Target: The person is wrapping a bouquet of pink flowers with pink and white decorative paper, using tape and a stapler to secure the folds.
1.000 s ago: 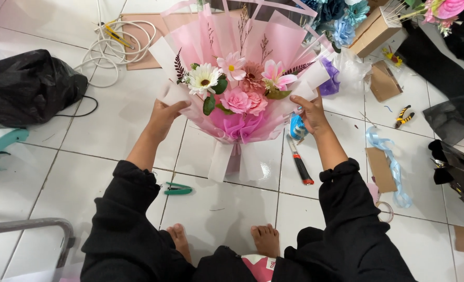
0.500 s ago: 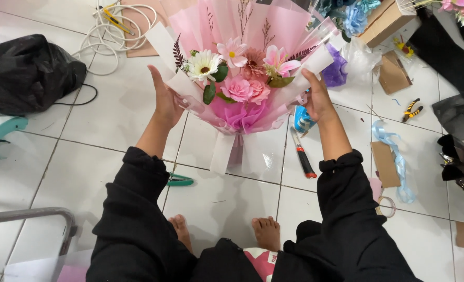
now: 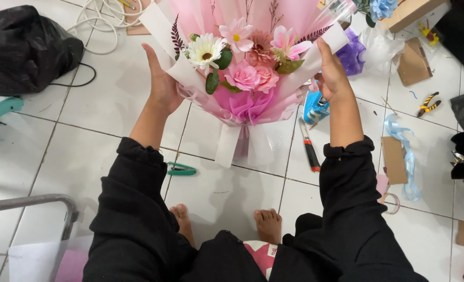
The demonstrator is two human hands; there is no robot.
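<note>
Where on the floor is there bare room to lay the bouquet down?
Bare tiles lie left of the left hand, between the black bag and the green tool, and below the bouquet ahead of the feet. Right of the right hand, cardboard pieces and blue ribbon crowd the floor.

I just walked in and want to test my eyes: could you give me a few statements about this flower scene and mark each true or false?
1. Both hands hold the bouquet, left hand on one side and right hand on the other. True.
2. The bouquet's wrapping is blue. False: it is pink and white.
3. A white daisy-like flower sits among the pink blooms. True.
4. The green-handled tool is in the left hand's grip. False: it lies on the tiled floor.
5. The black bag lies by the person's right side. False: it is on the left.
</note>
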